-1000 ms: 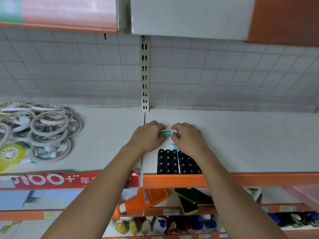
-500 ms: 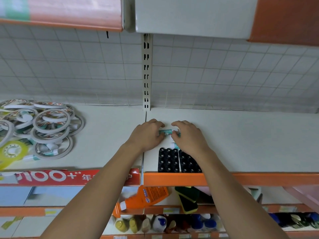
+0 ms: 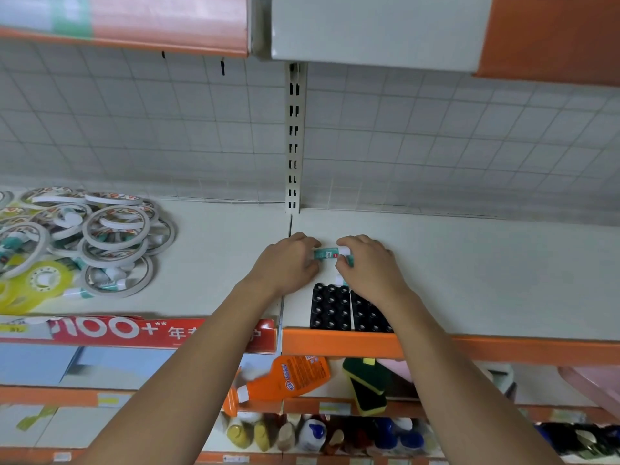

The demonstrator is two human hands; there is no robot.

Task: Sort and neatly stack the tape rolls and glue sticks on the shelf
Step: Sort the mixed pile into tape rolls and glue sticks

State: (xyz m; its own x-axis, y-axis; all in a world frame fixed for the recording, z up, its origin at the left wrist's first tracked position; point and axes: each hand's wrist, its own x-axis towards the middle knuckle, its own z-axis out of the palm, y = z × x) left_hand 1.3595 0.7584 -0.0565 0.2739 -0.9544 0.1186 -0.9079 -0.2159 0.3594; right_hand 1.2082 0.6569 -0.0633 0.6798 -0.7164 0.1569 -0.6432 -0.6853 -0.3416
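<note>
Left hand (image 3: 289, 263) and right hand (image 3: 369, 267) still hold the glue stick (image 3: 327, 253).

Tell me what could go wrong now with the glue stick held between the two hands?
1. The glue stick lies on its side, held at its ends by the left hand and right hand; once released, it may roll.
2. The black blocks stand right at the shelf edge, under the right wrist; a nudge could tip them off.
</note>
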